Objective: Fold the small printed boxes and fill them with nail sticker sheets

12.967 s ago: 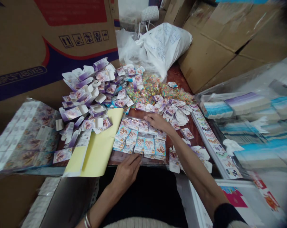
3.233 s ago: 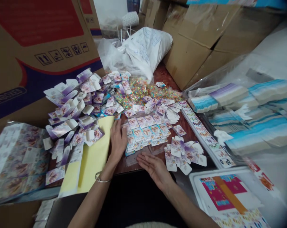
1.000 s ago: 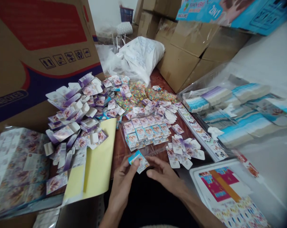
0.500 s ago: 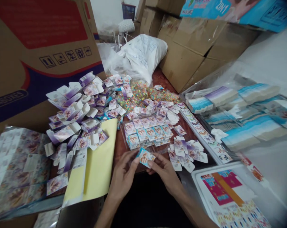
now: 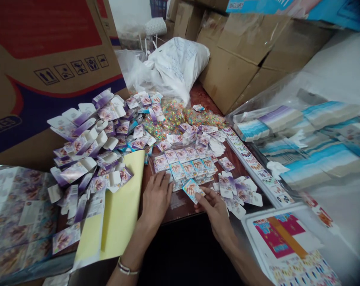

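My right hand pinches a small blue-and-white printed box by its right end, between thumb and fingers. The box is tilted, just in front of the rows of small boxes, which lie side by side in purple and blue. At the front left corner of these rows is my left hand, palm down with its fingers stretched forward. Its fingertips reach the nearest blue boxes; whether they press on them is hard to see. Several flat purple cartons lie in a loose pile beyond my right hand.
To the left, open purple cartons are heaped beside a yellow sheet. Small bags of colourful pieces lie behind the rows, before a white sack. Flat carton stacks fill the right. Large cardboard boxes stand behind.
My left hand has let go of the small blue box and moved forward-left to the rows. The right hand keeps the box, now held slightly farther right. The view has shifted a little.
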A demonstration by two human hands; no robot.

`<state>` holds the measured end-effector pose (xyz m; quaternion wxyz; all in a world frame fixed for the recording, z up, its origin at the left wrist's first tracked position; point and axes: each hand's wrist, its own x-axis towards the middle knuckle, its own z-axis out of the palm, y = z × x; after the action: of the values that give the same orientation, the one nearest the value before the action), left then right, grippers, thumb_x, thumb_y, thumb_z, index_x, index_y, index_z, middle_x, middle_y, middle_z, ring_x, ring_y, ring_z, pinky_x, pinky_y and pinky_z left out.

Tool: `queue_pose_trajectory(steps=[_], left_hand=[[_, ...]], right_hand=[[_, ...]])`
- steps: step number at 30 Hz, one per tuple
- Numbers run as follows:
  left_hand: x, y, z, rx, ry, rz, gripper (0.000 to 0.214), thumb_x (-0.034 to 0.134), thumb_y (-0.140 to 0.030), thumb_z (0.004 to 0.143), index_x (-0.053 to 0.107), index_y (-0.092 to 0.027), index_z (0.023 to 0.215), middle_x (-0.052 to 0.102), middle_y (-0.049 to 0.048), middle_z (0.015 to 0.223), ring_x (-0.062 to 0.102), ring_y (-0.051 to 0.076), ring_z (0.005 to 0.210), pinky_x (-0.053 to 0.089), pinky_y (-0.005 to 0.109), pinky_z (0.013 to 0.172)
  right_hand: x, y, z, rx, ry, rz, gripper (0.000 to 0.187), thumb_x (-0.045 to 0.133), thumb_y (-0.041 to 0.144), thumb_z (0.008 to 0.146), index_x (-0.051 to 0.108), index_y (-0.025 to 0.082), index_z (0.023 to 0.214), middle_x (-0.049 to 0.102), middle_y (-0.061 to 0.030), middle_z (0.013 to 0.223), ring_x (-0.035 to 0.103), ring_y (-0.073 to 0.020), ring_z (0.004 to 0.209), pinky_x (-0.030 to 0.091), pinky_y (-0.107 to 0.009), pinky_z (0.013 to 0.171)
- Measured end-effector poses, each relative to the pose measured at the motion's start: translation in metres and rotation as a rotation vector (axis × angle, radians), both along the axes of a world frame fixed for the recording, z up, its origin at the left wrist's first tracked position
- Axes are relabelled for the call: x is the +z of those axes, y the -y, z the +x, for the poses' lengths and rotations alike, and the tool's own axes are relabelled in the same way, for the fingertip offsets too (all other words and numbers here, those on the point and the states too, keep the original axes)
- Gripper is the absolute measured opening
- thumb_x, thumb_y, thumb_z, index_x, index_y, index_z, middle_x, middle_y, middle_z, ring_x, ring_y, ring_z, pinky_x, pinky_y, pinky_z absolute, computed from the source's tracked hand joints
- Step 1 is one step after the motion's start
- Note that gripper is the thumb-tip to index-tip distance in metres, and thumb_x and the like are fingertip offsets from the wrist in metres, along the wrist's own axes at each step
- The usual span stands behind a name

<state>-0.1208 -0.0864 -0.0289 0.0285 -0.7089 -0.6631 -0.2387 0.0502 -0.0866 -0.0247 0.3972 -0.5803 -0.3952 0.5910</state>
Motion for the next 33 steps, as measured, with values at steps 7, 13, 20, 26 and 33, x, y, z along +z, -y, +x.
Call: queue_pose_trajectory(steps=[7, 13, 20, 26, 33], left_hand=[[-0.003, 0.0, -0.021, -0.169, -0.091, -0.125, 0.029, 0.042, -0.013, 0.087, 0.055, -0.013, 0.113, 0.058, 0.0108, 0.116, 0.053, 0.023, 0.107, 0.049, 0.034, 0.086], [-0.01, 0.013, -0.017, 0.08, 0.333, -0.077, 0.038, 0.038, -0.027, 0.09, 0.047, -0.016, 0.125, 0.042, 0.0131, 0.134, 0.04, 0.024, 0.124, 0.036, 0.042, 0.102], [-0.019, 0.031, -0.001, 0.258, 0.95, -0.304, 0.049, 0.036, -0.039, 0.089, 0.034, -0.02, 0.135, 0.036, 0.0071, 0.141, 0.029, 0.021, 0.131, 0.026, 0.04, 0.108], [-0.018, 0.04, 0.003, 0.224, 0.886, -0.317, 0.049, 0.035, -0.037, 0.089, 0.036, -0.015, 0.133, 0.039, 0.011, 0.138, 0.032, 0.023, 0.129, 0.028, 0.044, 0.107], [-0.019, 0.03, -0.004, 0.154, 0.346, -0.04, 0.043, 0.044, -0.03, 0.087, 0.043, -0.015, 0.127, 0.039, 0.0165, 0.135, 0.035, 0.028, 0.126, 0.034, 0.048, 0.101]], right_hand=[[-0.017, 0.01, -0.003, 0.128, 0.528, 0.391, 0.025, 0.053, 0.035, 0.082, 0.051, 0.019, 0.1, 0.061, -0.0031, 0.074, 0.058, -0.0155, 0.064, 0.048, -0.029, 0.061], [-0.024, 0.005, -0.015, 0.206, 0.653, 0.549, 0.018, 0.05, 0.031, 0.084, 0.05, 0.019, 0.098, 0.063, -0.0039, 0.075, 0.061, -0.0162, 0.063, 0.048, -0.028, 0.06], [-0.024, 0.004, -0.026, 0.278, 0.715, 0.652, 0.019, 0.046, 0.029, 0.086, 0.05, 0.018, 0.1, 0.065, -0.0066, 0.08, 0.063, -0.0176, 0.068, 0.049, -0.029, 0.062], [-0.02, 0.004, -0.026, 0.324, 0.762, 0.761, 0.019, 0.045, 0.025, 0.086, 0.053, 0.016, 0.1, 0.065, -0.0098, 0.086, 0.063, -0.0195, 0.075, 0.05, -0.03, 0.066], [-0.002, 0.008, -0.014, 0.16, 0.394, 0.338, 0.025, 0.055, 0.035, 0.08, 0.052, 0.021, 0.101, 0.062, -0.0027, 0.076, 0.06, -0.0159, 0.062, 0.051, -0.029, 0.057]])
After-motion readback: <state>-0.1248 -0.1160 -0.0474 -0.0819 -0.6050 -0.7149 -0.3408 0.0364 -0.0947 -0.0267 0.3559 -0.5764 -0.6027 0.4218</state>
